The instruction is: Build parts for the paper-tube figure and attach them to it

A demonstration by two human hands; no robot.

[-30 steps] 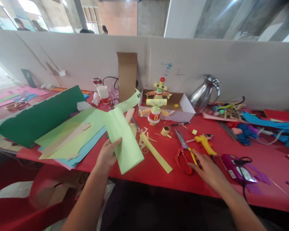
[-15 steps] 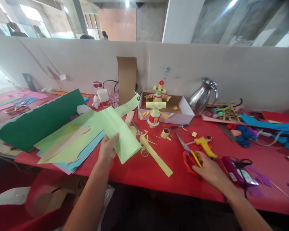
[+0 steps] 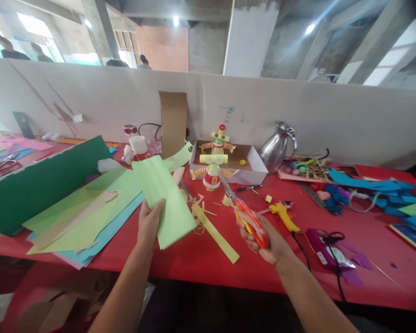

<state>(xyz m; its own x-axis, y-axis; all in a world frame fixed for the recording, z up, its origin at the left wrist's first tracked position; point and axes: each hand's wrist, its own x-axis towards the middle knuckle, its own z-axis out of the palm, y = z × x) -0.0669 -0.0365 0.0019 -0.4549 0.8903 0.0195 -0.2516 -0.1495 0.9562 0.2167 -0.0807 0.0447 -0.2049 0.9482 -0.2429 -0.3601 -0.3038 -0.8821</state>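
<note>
My left hand (image 3: 151, 222) grips a folded sheet of light green paper (image 3: 168, 201) by its lower left edge, thumb on top. Held up over the table in my right hand (image 3: 263, 233) is a pair of scissors (image 3: 248, 215) with red and yellow handles. Their blades look closed and point up and away, toward a small paper robot figure (image 3: 213, 175). Between my hands a yellow-green paper strip (image 3: 217, 233) lies on the red table among small scraps. To the right of the scissors rests a yellow glue gun (image 3: 284, 216).
Coloured sheets (image 3: 79, 208) and a green board (image 3: 48, 185) lie at the left. A white box (image 3: 249, 175), a steel jug (image 3: 276, 148) and a brown cardboard piece (image 3: 174, 124) stand at the back. At the right are a purple device (image 3: 327, 249) with a cord and blue paper scraps (image 3: 370, 180).
The scissors have been lifted off the table at the right and carried left by my right hand, toward the paper. My left hand still holds the green paper. The view has shifted slightly.
</note>
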